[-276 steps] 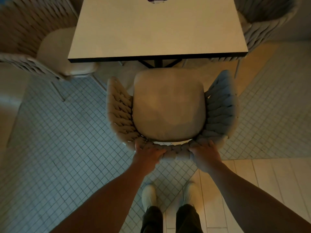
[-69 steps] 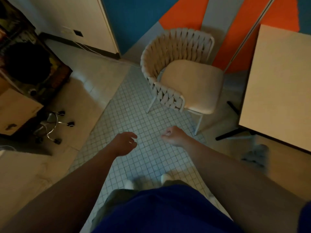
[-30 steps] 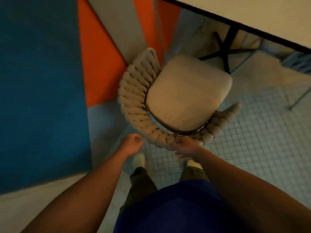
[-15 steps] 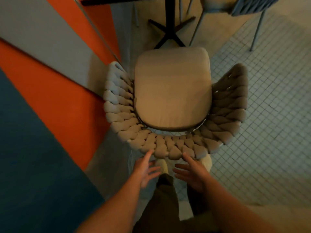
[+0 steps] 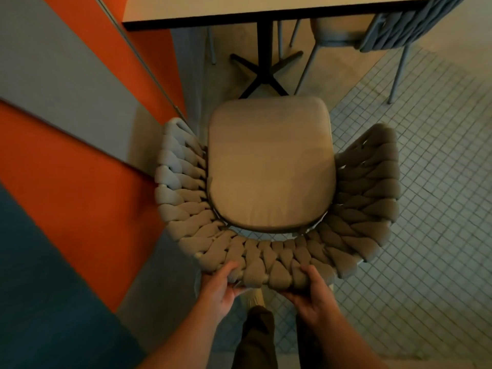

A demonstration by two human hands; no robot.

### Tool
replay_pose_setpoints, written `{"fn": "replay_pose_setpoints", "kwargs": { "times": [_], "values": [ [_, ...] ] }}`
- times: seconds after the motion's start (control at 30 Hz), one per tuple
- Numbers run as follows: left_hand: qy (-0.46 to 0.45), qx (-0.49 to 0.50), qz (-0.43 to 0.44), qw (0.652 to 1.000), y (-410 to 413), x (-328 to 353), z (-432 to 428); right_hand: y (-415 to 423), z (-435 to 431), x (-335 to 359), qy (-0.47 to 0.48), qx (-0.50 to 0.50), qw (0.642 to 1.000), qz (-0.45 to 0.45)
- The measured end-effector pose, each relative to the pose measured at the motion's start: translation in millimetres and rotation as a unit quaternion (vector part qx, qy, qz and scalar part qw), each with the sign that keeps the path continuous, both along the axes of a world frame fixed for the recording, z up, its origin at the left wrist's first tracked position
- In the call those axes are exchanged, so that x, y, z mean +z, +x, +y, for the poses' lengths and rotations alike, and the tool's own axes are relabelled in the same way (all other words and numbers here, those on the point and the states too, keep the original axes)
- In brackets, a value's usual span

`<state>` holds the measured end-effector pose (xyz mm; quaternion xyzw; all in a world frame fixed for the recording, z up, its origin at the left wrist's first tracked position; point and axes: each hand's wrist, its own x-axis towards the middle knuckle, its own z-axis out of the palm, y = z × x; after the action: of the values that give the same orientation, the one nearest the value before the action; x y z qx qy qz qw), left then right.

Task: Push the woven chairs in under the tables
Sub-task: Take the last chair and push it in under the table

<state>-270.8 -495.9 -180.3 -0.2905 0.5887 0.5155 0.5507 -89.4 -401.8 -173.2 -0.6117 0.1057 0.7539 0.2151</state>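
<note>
Gripping the near back rim of the woven chair (image 5: pixel 269 166) with left hand (image 5: pixel 219 284) and right hand (image 5: pixel 311 291) curled round it, seat just short of the table (image 5: pixel 239 6), I'd guess it's light, stiff-framed, with grippy rope.

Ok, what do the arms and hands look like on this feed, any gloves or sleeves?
No gloves on the left hand or right hand, and no ring, watch or wristband shows in this dim light. The left forearm and right forearm are bare down to the frame's bottom edge; no sleeve is in view.
</note>
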Motion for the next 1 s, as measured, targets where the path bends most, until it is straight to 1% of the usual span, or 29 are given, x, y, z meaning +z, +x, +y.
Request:
{"fn": "replay_pose_setpoints", "kwargs": {
  "times": [0.13,0.23,0.43,0.53,0.67,0.83,1.0],
  "values": [
    [0.029,-0.002,-0.006,1.000,-4,8,23,-8,22,7,0.003,0.007,1.000,-0.005],
    [0.034,0.014,-0.016,0.999,-6,8,54,-13,54,5,0.012,0.024,1.000,-0.011],
    [0.030,0.023,0.023,0.999,-18,2,109,-27,116,4,0.030,0.051,0.998,-0.008],
    [0.030,0.015,0.022,0.999,-28,1,133,-39,138,2,0.044,0.066,0.997,-0.008],
    [0.035,0.015,-0.009,0.999,-51,-4,149,-55,162,0,0.043,0.063,0.997,-0.006],
    [0.040,0.003,0.001,0.999,-81,-9,171,-82,179,-5,0.041,0.051,0.998,-0.019],
    [0.029,-0.019,-0.017,0.999,-94,-4,180,-94,187,-1,0.024,0.039,0.999,-0.029]
  ]
}}
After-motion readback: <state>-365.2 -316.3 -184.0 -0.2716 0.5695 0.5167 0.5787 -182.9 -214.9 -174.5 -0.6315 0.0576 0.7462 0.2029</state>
